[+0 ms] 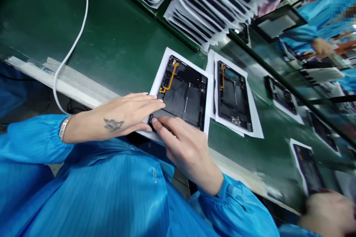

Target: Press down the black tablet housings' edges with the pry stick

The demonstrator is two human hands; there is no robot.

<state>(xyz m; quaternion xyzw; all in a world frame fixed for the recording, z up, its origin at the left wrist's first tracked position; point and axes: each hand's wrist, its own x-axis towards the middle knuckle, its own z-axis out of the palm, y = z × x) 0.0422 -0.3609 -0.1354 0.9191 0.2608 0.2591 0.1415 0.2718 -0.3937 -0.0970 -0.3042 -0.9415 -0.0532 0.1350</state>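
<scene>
A black device shell [182,96] with an orange flex strip lies on a white sheet [159,77] at the table's front edge. My left hand [130,113] rests on its left side, fingers stretched out flat, with nothing held. Over the near left corner of the shell is my right hand [185,142], its fingers bent and pressed together against the shell's edge. Whatever those fingertips may hold is hidden. A second, similar shell [235,96] lies on white sheets just to the right.
Tall stacks of shells between white sheets [205,11] stand at the back. A white cable [85,11] curves over the green table [116,52] on the left. More shells [282,94] lie to the right, near another person's blurred hand [328,211]. Across the table is a person's blue sleeve [300,39].
</scene>
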